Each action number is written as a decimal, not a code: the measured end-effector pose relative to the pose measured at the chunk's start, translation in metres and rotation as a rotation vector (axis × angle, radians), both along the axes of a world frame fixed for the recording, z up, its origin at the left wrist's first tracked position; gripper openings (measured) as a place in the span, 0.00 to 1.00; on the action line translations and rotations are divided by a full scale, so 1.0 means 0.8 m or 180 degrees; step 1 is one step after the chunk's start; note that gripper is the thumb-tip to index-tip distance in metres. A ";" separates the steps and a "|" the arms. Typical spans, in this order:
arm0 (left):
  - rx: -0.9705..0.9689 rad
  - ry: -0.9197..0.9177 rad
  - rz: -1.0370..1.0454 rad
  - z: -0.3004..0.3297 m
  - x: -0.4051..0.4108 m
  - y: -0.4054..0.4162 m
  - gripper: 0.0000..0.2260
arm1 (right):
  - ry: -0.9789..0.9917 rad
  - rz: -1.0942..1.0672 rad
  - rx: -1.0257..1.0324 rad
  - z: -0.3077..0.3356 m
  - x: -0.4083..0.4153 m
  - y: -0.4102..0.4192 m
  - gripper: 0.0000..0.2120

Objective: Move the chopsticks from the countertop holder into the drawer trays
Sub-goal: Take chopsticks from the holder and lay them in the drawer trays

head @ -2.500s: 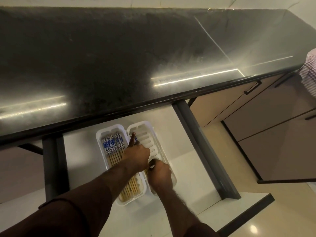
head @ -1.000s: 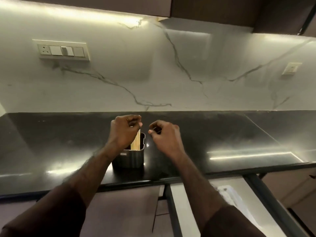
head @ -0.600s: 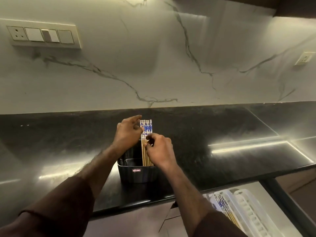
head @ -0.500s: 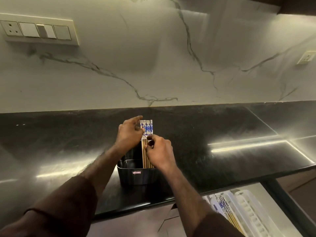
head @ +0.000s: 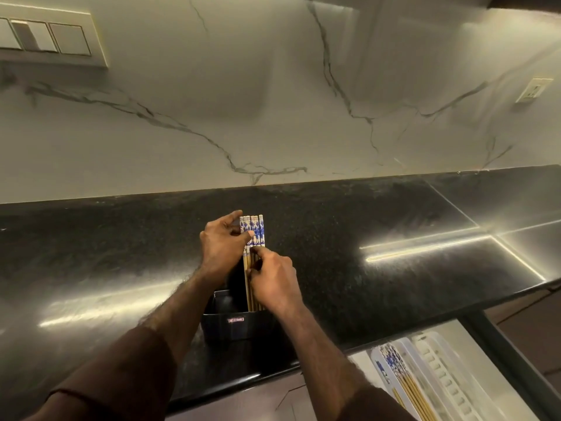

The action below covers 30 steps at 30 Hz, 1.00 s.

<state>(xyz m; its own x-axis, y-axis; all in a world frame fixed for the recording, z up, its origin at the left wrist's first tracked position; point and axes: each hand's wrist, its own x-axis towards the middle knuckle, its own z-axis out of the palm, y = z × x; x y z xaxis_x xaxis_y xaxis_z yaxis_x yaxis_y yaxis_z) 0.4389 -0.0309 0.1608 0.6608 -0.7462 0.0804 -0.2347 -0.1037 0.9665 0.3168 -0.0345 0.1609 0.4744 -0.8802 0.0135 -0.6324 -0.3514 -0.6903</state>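
Note:
A dark holder [head: 236, 328] stands near the front edge of the black countertop [head: 379, 293]. Several bamboo chopsticks [head: 254, 235] with blue-and-white tops stand upright in it. My left hand [head: 220, 249] pinches the patterned tops from the left. My right hand [head: 273, 282] grips the bamboo shafts lower down, from the right. At the bottom right the open drawer [head: 498, 344] holds two white trays; the left tray [head: 379, 364] has several chopsticks lying in it, the right tray [head: 440, 363] shows only its ribbed floor.
A marble backsplash rises behind the counter, with a switch plate [head: 45, 38] at top left and a socket [head: 534, 90] at right. Closed cabinet fronts [head: 243, 405] lie under the counter edge. The drawer's dark side rail [head: 516, 369] juts out at the right.
Both hands rose from the drawer tray to the holder and took hold of the chopsticks. In the last half second the bundle has been lifted slightly and my view has tilted down.

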 end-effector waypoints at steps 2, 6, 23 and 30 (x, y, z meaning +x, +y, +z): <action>0.0007 0.0108 -0.0007 -0.001 0.001 -0.001 0.24 | -0.0010 -0.0035 0.0045 -0.001 0.002 -0.001 0.16; -0.0038 0.0200 -0.0043 -0.002 0.006 0.003 0.24 | -0.0007 -0.0030 0.0132 0.000 0.002 -0.002 0.15; -0.0950 -0.0598 -0.1071 0.180 -0.012 0.049 0.21 | -0.1563 0.0300 0.0579 0.084 -0.030 0.010 0.09; -0.1276 -0.0145 -0.1203 0.221 -0.085 0.066 0.20 | -0.1766 0.0588 0.0939 0.108 -0.127 0.016 0.09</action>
